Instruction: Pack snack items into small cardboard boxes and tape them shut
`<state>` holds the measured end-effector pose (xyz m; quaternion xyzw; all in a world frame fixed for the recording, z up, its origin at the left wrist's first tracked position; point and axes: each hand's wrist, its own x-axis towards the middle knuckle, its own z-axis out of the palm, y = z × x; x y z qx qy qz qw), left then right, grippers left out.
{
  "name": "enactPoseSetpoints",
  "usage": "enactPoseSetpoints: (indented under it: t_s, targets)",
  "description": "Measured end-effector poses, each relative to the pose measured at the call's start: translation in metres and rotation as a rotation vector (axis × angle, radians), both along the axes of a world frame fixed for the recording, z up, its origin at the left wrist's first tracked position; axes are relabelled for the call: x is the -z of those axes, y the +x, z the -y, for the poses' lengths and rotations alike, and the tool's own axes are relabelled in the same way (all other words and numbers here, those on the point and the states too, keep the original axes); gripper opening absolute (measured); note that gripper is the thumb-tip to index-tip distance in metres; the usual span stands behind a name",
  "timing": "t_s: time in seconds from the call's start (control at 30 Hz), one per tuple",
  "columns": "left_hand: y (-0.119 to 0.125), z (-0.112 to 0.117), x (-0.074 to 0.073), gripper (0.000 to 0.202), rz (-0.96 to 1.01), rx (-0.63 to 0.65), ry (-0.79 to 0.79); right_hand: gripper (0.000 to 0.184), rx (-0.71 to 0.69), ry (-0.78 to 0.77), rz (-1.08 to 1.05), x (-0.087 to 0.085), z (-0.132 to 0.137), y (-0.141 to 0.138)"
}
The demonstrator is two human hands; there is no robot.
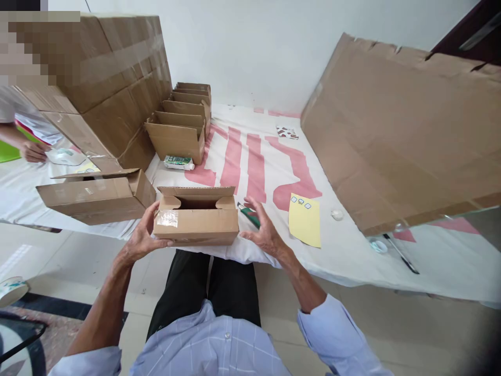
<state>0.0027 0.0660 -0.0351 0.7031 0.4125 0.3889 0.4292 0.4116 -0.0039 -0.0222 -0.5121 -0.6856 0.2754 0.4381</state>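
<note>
A small open cardboard box (198,222) with a patch of clear tape on its front sits at the near edge of the table. My left hand (143,237) grips its left end, thumb on the front face and fingers around the side. My right hand (264,230) hovers just right of the box with fingers spread, holding nothing. Under that hand lies a green-handled tool (249,213), partly hidden.
A row of open small boxes (180,117) runs back at left, beside a large taped carton (113,78). A long box (96,196) lies left. A big cardboard sheet (403,130) leans at right. A yellow sheet (305,222), a green packet (178,162) and another person's hand (33,151) are also present.
</note>
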Motion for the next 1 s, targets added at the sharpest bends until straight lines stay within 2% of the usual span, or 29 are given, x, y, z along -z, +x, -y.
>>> enactPoseSetpoints:
  t_s: [0.07,0.13,0.27,0.37,0.43,0.57,0.7,0.77,0.87,1.0]
  targets:
    - [-0.002,0.001,-0.007,0.111,0.020,0.007,0.114,0.104,-0.024,0.039,0.035,-0.005,-0.001,-0.018]
    - [-0.004,0.002,-0.016,0.089,-0.024,0.038,0.185,0.098,0.005,0.132,0.098,-0.011,-0.001,-0.029]
    - [0.000,0.006,-0.034,0.049,-0.143,0.048,0.349,0.061,0.019,0.343,0.223,-0.024,0.002,-0.039]
    - [0.008,0.013,-0.040,0.022,-0.172,0.017,0.452,0.030,0.046,0.476,0.259,-0.031,0.007,-0.043]
    - [0.012,0.017,-0.041,0.013,-0.184,0.027,0.484,0.024,0.029,0.531,0.274,-0.033,0.011,-0.042]
    - [0.015,0.020,-0.037,0.028,-0.230,0.059,0.589,0.029,-0.078,0.533,0.361,-0.041,0.012,-0.035]
    - [0.013,0.018,-0.040,0.045,-0.347,0.166,0.639,0.049,-0.260,0.458,0.524,-0.058,0.003,-0.030]
    - [0.013,0.016,-0.049,0.052,-0.462,0.240,0.622,0.054,-0.375,0.386,0.646,-0.068,-0.003,-0.031]
    - [0.015,0.013,-0.068,0.065,-0.632,0.354,0.576,0.052,-0.484,0.289,0.825,-0.082,-0.011,-0.036]
    - [0.023,0.015,-0.086,0.065,-0.715,0.400,0.620,0.044,-0.445,0.298,0.947,-0.095,-0.012,-0.040]
